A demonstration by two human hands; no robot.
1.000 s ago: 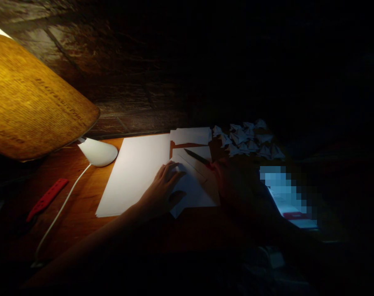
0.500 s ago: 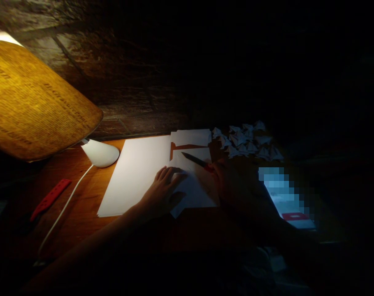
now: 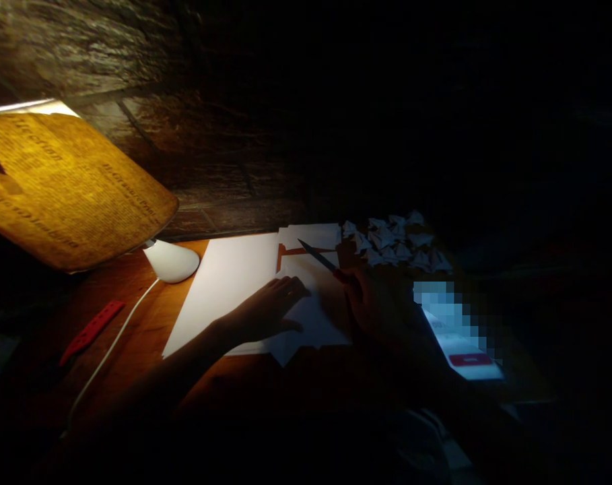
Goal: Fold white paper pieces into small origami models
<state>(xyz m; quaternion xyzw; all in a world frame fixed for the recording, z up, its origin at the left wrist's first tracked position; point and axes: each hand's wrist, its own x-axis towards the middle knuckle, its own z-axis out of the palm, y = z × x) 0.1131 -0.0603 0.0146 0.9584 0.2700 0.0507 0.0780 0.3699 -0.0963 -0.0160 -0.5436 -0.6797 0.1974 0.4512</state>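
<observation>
My left hand (image 3: 268, 306) lies palm down over white paper (image 3: 318, 323), fingers stretched out and thumb apart. A folded or cut corner of the paper juts past the near edge below it. In my right hand (image 3: 363, 296) is a knife (image 3: 317, 256) with a dark pointed blade and what looks like a red handle, its tip pointing up and left above the sheets. A larger stack of white sheets (image 3: 219, 289) extends to the left of both hands. Smaller cut paper (image 3: 313, 234) lies beyond the blade. Deep shadow hides much of the right hand's grip.
A lamp with a printed yellow shade (image 3: 83, 188) and white base (image 3: 172, 261) stands at the left, its white cord (image 3: 108, 350) running forward. Nearby lies a red strip with holes (image 3: 91, 333). Several small folded paper pieces (image 3: 386, 236) and a lit phone screen (image 3: 460, 337) are at right.
The left hand has flattened and its fingers have spread on the paper. The knife has shifted slightly, its tip now farther up the sheets. The whole view has tilted a little.
</observation>
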